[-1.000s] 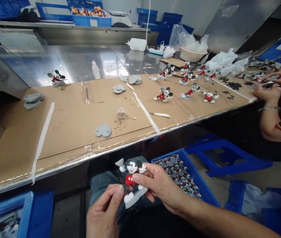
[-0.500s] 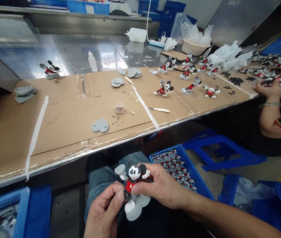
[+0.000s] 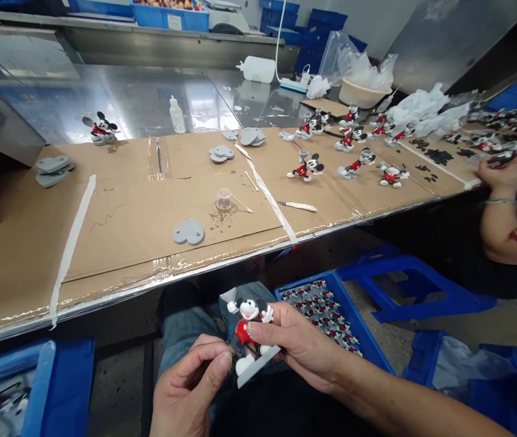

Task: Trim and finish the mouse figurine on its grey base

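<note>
Above my lap, my right hand [image 3: 301, 343] is closed around a Mickey Mouse figurine [image 3: 242, 331] with red shorts, black ears and a grey cone in one raised hand. The figurine stands on a grey base [image 3: 258, 366], now seen almost edge-on and tilted. My left hand [image 3: 194, 376] is at the figurine's lower left side, thumb and forefinger pinched together by its legs. What the pinch holds is too small or hidden to make out.
On the cardboard-covered bench lie a grey heart-shaped base [image 3: 188, 232], a small clear cup [image 3: 224, 199], a craft knife [image 3: 297, 206] and several figurines [image 3: 306, 167]. A blue crate of figurines [image 3: 331, 315] stands right of my knees. A co-worker's arm [image 3: 497, 212] is at far right.
My right hand has turned the figurine, so its base shows edge-on instead of from its broad face. My left fingers have shifted slightly at its legs. The view has moved slightly.
</note>
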Demonstrator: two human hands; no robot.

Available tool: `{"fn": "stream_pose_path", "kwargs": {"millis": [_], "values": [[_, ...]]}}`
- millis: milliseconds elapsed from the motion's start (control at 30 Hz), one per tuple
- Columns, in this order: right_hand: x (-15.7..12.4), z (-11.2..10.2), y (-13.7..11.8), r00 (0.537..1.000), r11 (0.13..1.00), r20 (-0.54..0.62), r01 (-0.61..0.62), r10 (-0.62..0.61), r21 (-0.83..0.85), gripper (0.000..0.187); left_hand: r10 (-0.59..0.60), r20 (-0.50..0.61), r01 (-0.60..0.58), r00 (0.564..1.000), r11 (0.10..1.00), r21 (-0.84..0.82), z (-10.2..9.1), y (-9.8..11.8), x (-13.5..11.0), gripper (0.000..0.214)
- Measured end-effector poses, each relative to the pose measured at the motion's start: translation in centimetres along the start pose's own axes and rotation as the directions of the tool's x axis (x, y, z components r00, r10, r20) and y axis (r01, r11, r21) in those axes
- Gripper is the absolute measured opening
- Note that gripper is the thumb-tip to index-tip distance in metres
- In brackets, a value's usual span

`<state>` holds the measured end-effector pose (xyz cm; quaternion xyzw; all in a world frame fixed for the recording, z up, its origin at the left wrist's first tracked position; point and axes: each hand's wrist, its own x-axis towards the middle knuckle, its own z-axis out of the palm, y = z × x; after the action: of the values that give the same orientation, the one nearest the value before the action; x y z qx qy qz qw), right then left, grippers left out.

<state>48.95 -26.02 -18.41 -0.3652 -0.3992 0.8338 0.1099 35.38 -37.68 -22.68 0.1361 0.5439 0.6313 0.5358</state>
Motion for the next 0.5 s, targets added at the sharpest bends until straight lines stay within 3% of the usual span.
{"fn": "stream_pose_path", "kwargs": {"millis": [67,200,333,500], "values": [[0.0,0.1,0.2,0.999,1.0,0.027,0.027,-0.027,0.004,0.038,0.023,0.005,-0.023,1.0,1.0,0.01,0.0,0.1,-0.1,0.013],[-0.2,0.5,0.3,0.996,0.995,0.043,0.08,-0.078,-0.055,0.029,-0.067,0.098,0.063,0.993,0.997,0.043,0.5,1.2,-0.5,0.017],[-0.4,1.0,0.1,0.998,0.992,0.022,0.069,-0.067,-0.104,0.026,-0.099,0.082,0.093,0.992,0.993,0.075,0.5,1.3,-1.0,0.023],[-0.3,1.3,0.9,0.995,0.998,0.067,0.068,-0.068,-0.002,0.029,-0.117,0.098,0.127,0.988,0.986,-0.104,0.5,-0.3,-1.3,0.029]]}}
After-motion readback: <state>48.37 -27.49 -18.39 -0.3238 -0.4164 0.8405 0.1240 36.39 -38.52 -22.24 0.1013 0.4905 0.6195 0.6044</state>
